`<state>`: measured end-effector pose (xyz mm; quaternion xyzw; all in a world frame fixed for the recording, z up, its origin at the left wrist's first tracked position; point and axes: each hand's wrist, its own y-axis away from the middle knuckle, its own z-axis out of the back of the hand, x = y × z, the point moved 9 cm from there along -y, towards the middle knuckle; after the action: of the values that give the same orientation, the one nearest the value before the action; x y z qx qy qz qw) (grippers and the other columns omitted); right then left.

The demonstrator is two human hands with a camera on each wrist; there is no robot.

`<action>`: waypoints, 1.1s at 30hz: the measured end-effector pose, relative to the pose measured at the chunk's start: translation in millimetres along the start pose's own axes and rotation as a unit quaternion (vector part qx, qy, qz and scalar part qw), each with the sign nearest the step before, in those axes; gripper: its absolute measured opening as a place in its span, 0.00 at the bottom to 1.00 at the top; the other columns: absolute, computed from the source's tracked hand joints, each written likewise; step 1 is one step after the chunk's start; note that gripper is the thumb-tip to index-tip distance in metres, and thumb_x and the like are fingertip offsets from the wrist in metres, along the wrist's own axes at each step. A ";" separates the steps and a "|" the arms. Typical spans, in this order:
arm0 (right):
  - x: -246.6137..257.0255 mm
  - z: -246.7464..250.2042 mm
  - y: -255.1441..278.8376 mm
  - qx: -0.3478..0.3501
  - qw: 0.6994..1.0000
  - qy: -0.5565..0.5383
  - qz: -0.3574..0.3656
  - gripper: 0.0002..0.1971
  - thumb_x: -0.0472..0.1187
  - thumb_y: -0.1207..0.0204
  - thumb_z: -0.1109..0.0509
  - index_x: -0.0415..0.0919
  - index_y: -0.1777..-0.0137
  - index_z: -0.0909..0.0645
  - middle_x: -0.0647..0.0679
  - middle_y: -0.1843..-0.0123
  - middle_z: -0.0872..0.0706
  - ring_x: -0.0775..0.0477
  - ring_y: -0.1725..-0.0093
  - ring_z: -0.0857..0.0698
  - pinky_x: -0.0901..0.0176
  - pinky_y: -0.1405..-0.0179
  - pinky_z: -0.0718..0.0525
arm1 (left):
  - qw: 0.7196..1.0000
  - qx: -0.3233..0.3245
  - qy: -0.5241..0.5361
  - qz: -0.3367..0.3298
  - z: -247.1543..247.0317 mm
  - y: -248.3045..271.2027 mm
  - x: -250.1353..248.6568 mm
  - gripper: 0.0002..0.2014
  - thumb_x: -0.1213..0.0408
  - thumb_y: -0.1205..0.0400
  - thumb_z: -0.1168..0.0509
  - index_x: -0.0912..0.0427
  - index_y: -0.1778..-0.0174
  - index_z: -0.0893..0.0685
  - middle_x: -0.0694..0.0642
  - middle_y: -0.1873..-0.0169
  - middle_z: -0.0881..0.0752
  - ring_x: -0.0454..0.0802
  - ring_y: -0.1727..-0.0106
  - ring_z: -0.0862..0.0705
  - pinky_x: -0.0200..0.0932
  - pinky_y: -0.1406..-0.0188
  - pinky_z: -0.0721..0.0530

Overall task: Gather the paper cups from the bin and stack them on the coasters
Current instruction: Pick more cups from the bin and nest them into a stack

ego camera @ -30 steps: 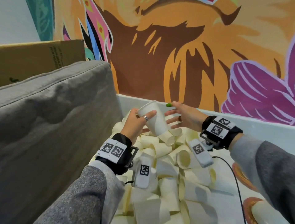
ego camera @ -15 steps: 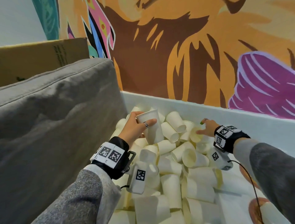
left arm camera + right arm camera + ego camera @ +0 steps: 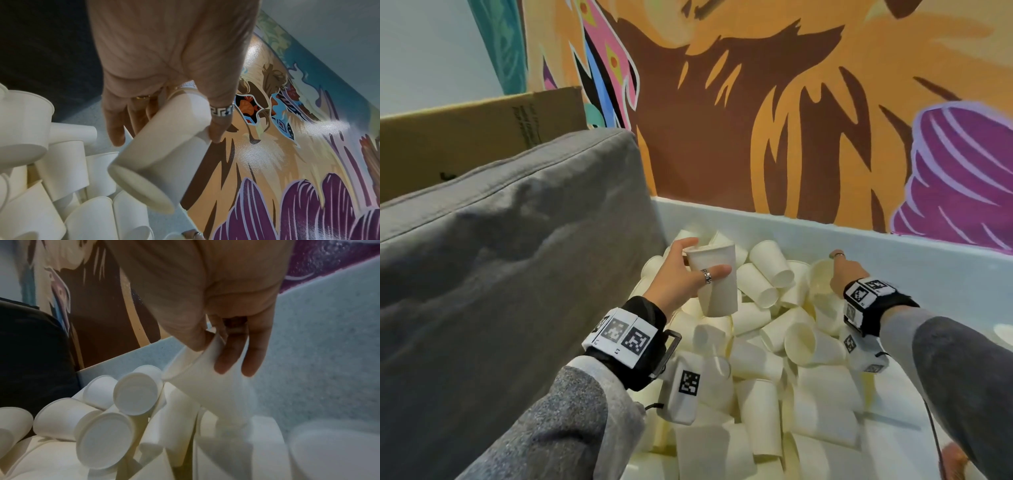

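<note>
A white bin (image 3: pixel 893 246) holds a heap of white paper cups (image 3: pixel 784 346). My left hand (image 3: pixel 681 274) grips an upright cup, or nested cups, (image 3: pixel 714 281) above the heap's left side; thumb and fingers wrap it (image 3: pixel 164 139). My right hand (image 3: pixel 842 270) reaches into the far right of the heap and pinches the rim of one cup (image 3: pixel 207 379), thumb inside, fingers (image 3: pixel 230 356) outside. A brown coaster (image 3: pixel 955 459) peeks in at the lower right edge.
A grey sofa cushion (image 3: pixel 500 274) rises right beside the bin on the left, with a cardboard box (image 3: pixel 476 130) behind it. A painted mural wall (image 3: pixel 774 120) stands just behind the bin. A black cable (image 3: pixel 935 438) trails from my right wrist.
My right hand left the cup in my left hand, moved right and down into the heap, and took hold of another cup. The left hand lowered slightly and turned its cup upright.
</note>
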<state>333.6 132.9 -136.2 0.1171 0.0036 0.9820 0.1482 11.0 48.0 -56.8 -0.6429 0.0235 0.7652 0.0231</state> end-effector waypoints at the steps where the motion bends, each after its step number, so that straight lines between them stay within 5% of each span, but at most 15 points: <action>1: 0.5 8.1 1.1 -0.011 1.000 -0.003 0.000 0.30 0.27 0.22 0.43 0.36 0.20 0.46 0.28 0.41 0.18 0.30 0.43 0.17 0.45 0.48 0.20 | 1.000 -0.001 -0.009 -0.008 0.1 0.3 -1.3 0.37 0.62 0.27 0.23 0.52 0.25 0.35 0.53 0.40 0.23 0.46 0.45 0.21 0.40 0.52 0.17; 6: 17.5 72.3 18.4 -0.089 0.983 -0.158 -0.007 0.26 0.25 0.21 0.45 0.35 0.23 0.39 0.29 0.37 0.21 0.29 0.39 0.21 0.43 0.46 0.23 | 0.999 0.002 -0.036 -0.034 0.7 0.6 -7.1 0.33 0.67 0.30 0.22 0.57 0.30 0.27 0.46 0.49 0.20 0.36 0.52 0.22 0.32 0.60 0.23; 10: 64.4 127.0 41.3 -0.153 0.926 -0.334 0.088 0.27 0.25 0.23 0.47 0.42 0.24 0.38 0.34 0.35 0.22 0.30 0.41 0.20 0.37 0.42 0.19 | 0.996 0.006 -0.073 -0.046 0.5 -0.7 -11.3 0.32 0.69 0.31 0.21 0.59 0.32 0.25 0.51 0.46 0.20 0.47 0.49 0.21 0.32 0.63 0.24; 13: 108.7 145.4 63.9 -0.125 0.876 -0.432 0.172 0.25 0.25 0.22 0.47 0.45 0.27 0.36 0.40 0.35 0.23 0.39 0.44 0.20 0.44 0.53 0.12 | 0.994 0.010 -0.088 -0.059 1.7 -2.8 -14.7 0.32 0.70 0.31 0.22 0.59 0.32 0.26 0.52 0.46 0.21 0.48 0.48 0.22 0.31 0.62 0.25; 17: 163.0 142.1 94.5 -0.016 0.823 -0.511 0.248 0.20 0.27 0.20 0.44 0.45 0.31 0.34 0.44 0.42 0.20 0.47 0.52 0.18 0.62 0.72 0.15 | 0.993 0.014 -0.090 -0.077 7.3 -4.6 -16.3 0.32 0.73 0.31 0.22 0.59 0.32 0.27 0.48 0.50 0.21 0.37 0.54 0.23 0.23 0.67 0.24; 19: 185.1 132.6 107.1 0.032 0.841 -0.459 0.285 0.19 0.28 0.19 0.44 0.46 0.32 0.33 0.44 0.43 0.20 0.47 0.53 0.19 0.64 0.73 0.16 | 0.994 0.010 -0.076 -0.078 11.7 -5.5 -13.9 0.34 0.74 0.32 0.22 0.58 0.31 0.28 0.47 0.49 0.20 0.40 0.52 0.21 0.24 0.65 0.23; 23: 207.7 114.4 120.3 0.074 0.875 -0.355 0.321 0.20 0.28 0.20 0.44 0.44 0.31 0.31 0.45 0.38 0.22 0.47 0.52 0.19 0.61 0.69 0.16 | 0.996 0.003 -0.045 -0.074 20.1 -9.0 -7.2 0.37 0.76 0.35 0.21 0.57 0.31 0.28 0.52 0.43 0.18 0.52 0.41 0.20 0.45 0.48 0.20; 27: 217.7 110.0 121.9 0.081 0.889 -0.300 0.335 0.25 0.25 0.22 0.47 0.43 0.27 0.30 0.44 0.33 0.23 0.44 0.48 0.19 0.52 0.61 0.14 | 0.994 0.001 -0.079 -0.074 27.4 -14.2 1.6 0.36 0.71 0.34 0.20 0.58 0.33 0.29 0.53 0.44 0.19 0.52 0.44 0.19 0.47 0.47 0.19; 29: 224.6 102.3 120.6 0.096 0.895 -0.264 0.345 0.26 0.26 0.20 0.48 0.43 0.24 0.32 0.48 0.32 0.23 0.50 0.51 0.16 0.56 0.60 0.12 | 0.995 0.001 -0.071 -0.069 28.8 -18.6 6.5 0.36 0.70 0.33 0.20 0.57 0.33 0.29 0.53 0.44 0.20 0.51 0.45 0.20 0.46 0.48 0.19; 31: 232.6 86.6 120.2 0.134 0.890 -0.258 0.350 0.23 0.32 0.16 0.46 0.44 0.22 0.35 0.54 0.42 0.21 0.62 0.66 0.18 0.67 0.70 0.17 | 0.995 0.008 -0.065 -0.074 24.8 -21.5 6.6 0.34 0.71 0.34 0.20 0.54 0.36 0.28 0.55 0.44 0.19 0.52 0.44 0.20 0.45 0.48 0.18; 33: 234.2 74.3 109.7 0.153 0.882 -0.307 0.323 0.20 0.42 0.14 0.46 0.46 0.23 0.34 0.51 0.52 0.21 0.57 0.72 0.23 0.65 0.73 0.20 | 0.995 0.009 -0.064 -0.082 22.3 -26.1 6.4 0.32 0.71 0.35 0.20 0.51 0.39 0.27 0.56 0.43 0.19 0.53 0.42 0.20 0.46 0.45 0.18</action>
<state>101.5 94.4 -5.7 0.4285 0.0703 0.8775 -0.2036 -10.3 75.5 -59.5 -0.5925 -0.0240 0.7999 0.0927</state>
